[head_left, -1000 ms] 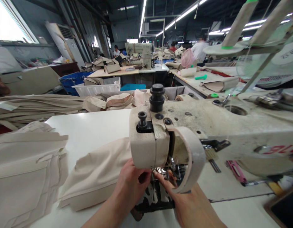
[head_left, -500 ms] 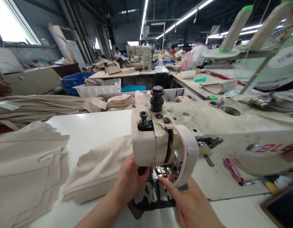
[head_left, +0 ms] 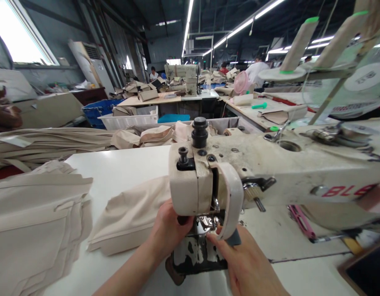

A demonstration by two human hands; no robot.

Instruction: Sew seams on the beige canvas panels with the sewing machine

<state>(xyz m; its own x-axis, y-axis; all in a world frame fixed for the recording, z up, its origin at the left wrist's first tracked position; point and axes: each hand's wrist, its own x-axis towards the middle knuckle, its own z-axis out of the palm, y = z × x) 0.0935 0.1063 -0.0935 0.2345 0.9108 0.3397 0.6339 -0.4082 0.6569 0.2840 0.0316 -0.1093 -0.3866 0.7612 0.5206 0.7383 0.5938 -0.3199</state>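
A worn cream sewing machine (head_left: 270,172) fills the right half of the view, its head over a dark, paint-chipped post bed (head_left: 197,255). My left hand (head_left: 166,232) is curled under the machine head, fingers pinched near the presser foot (head_left: 208,222) on something I cannot make out. My right hand (head_left: 245,267) reaches in from the lower right, its fingertips pressed together beside the foot and a small blue-grey piece (head_left: 234,238). A folded beige fabric piece (head_left: 131,216) lies on the white table (head_left: 116,168) just left of my left hand.
A stack of beige fabric pieces (head_left: 35,222) lies at the left. Long beige strips (head_left: 54,144) run behind the table. Thread cones (head_left: 297,39) stand at the upper right. A pink tool (head_left: 299,220) lies under the machine arm. Other people sit at far tables.
The view has shifted a little, so the machine head sits more to the left. Both hands stay at the presser foot, with the right fingertips slightly lower and closer in.
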